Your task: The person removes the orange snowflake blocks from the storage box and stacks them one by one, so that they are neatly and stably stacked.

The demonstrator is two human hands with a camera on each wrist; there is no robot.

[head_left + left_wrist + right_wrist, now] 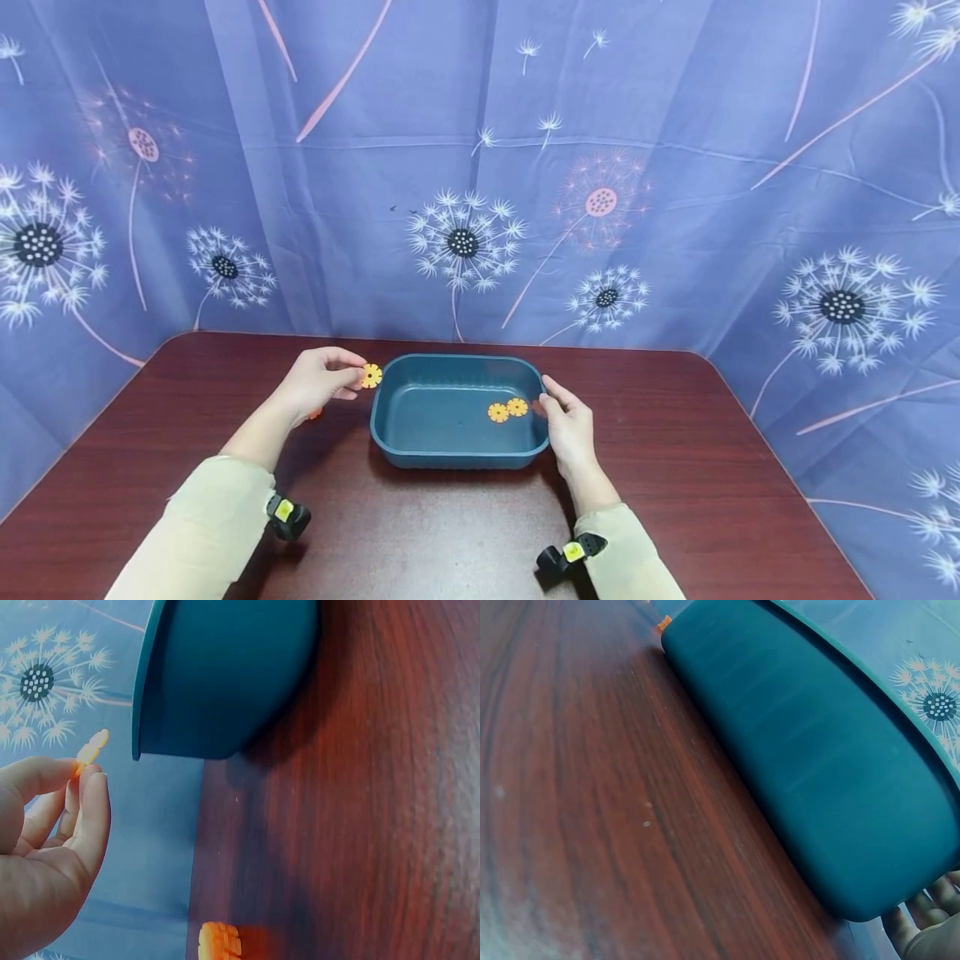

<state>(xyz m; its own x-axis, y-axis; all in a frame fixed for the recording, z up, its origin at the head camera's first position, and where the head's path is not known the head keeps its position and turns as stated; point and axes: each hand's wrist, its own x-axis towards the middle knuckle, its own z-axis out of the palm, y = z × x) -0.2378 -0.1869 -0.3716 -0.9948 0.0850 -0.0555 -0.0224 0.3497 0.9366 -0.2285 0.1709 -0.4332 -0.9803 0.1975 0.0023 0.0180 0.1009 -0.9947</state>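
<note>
My left hand [322,385] pinches a yellow notched plastic disc [371,376] between thumb and fingertips, just outside the left end of a teal rectangular basin [457,460]. In the left wrist view the disc [93,748] is seen nearly edge-on, apart from the basin wall [225,675]. Two similar yellow discs [498,412] lie side by side on the basin floor, toward its right. My right hand [572,425] holds the basin's right end at the rim. In the right wrist view its fingers [922,909] are partly hidden behind the basin's end.
Orange notched discs [220,942] stand on the table under my left wrist, mostly hidden by it in the head view. The dark red wooden table [450,525] runs back to a blue dandelion-print curtain [360,208]. Cameras are strapped to both wrists.
</note>
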